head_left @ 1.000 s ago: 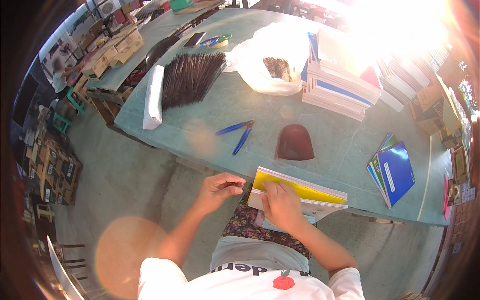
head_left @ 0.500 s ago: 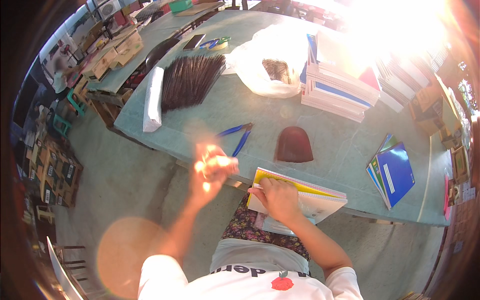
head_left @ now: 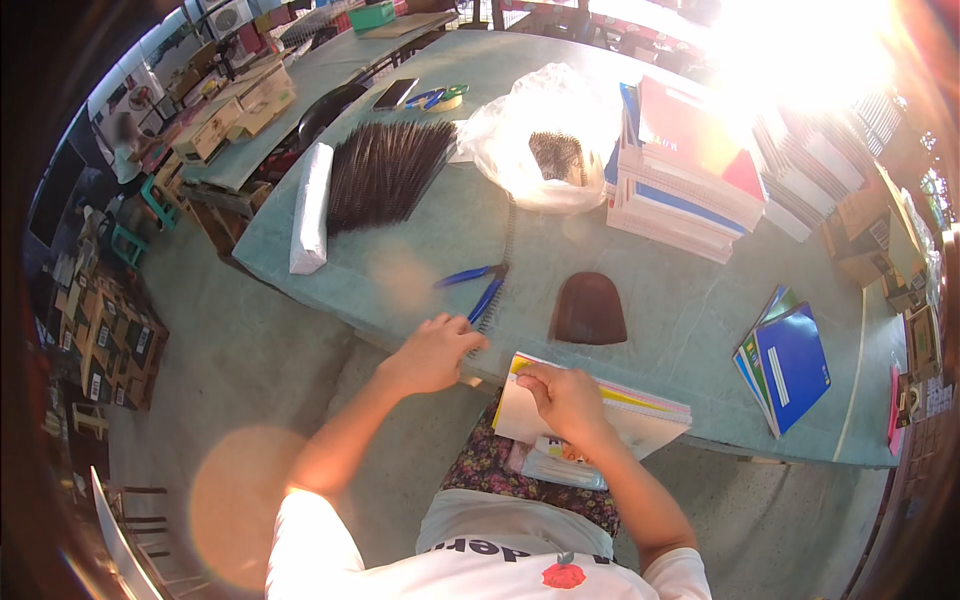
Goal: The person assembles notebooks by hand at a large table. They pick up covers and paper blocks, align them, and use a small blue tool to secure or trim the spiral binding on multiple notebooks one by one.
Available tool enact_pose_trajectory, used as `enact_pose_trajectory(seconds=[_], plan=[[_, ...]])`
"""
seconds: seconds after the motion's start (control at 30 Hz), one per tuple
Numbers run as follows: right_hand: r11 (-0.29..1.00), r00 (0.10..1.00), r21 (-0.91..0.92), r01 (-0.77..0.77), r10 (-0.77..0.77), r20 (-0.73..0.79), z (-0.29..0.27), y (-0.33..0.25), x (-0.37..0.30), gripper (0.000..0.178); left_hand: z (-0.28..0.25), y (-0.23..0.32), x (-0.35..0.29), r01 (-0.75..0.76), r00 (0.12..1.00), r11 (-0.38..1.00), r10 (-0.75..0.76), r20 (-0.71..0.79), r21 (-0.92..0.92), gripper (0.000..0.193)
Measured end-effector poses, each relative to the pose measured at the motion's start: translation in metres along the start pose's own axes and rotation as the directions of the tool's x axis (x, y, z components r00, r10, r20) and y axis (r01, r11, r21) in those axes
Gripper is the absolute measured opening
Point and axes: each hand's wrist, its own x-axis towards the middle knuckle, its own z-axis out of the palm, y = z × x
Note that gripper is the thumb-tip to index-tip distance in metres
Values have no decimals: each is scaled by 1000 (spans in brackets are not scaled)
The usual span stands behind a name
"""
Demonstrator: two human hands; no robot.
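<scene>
Left hand (head_left: 432, 352) is pinching the long black spiral binding coil (head_left: 497, 290) at frame centre; right hand (head_left: 565, 398) is gripping the yellow-edged paper stack (head_left: 620, 420), lower centre.

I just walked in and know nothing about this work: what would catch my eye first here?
Probably the fan of black spiral binding coils at the table's far left, beside a shiny clear plastic bag. Nearer, the left hand rests on a long black coil by blue-handled pliers, while the right hand presses on a yellow-edged notebook at the table's edge.
</scene>
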Motion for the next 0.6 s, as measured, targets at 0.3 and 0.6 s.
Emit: enact_pose_trajectory(seconds=[0.3, 0.6], plan=[[1000, 999, 3, 13, -13, -34, 4, -4, 3, 17, 23, -57, 150, 633, 766, 772, -617, -181, 47, 36], [998, 997, 7, -64, 63, 47, -5, -4, 9, 17, -66, -56, 112, 68, 710, -201, -678, 189, -977, 17]])
